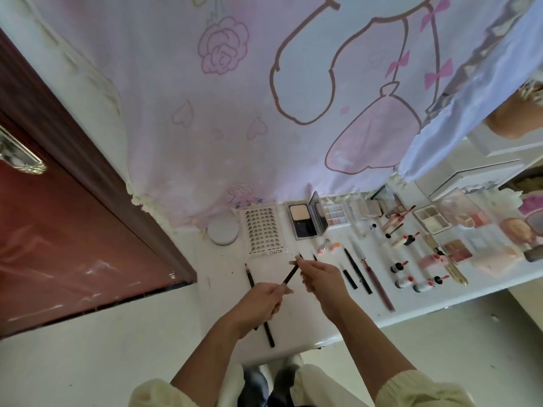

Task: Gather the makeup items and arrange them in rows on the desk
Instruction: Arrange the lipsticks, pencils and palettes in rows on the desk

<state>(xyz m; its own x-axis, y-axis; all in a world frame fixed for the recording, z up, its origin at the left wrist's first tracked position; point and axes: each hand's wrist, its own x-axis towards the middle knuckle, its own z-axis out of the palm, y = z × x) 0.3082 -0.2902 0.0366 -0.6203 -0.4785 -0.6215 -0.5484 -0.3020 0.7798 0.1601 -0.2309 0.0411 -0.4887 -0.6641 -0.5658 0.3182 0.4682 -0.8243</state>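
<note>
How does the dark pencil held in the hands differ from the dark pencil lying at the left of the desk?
The held pencil is lifted, the left hand and right hand each gripping an end; the lying pencil rests on the desk. The held pencil leans right; the lying pencil leans left, partly hidden by the left hand. Both are thin and dark.

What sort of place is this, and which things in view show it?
Probably a bedroom or dressing corner at home: a white desk laid with makeup palettes, a pink cartoon-print cloth hung behind it, and a red-brown door beside it.
</note>
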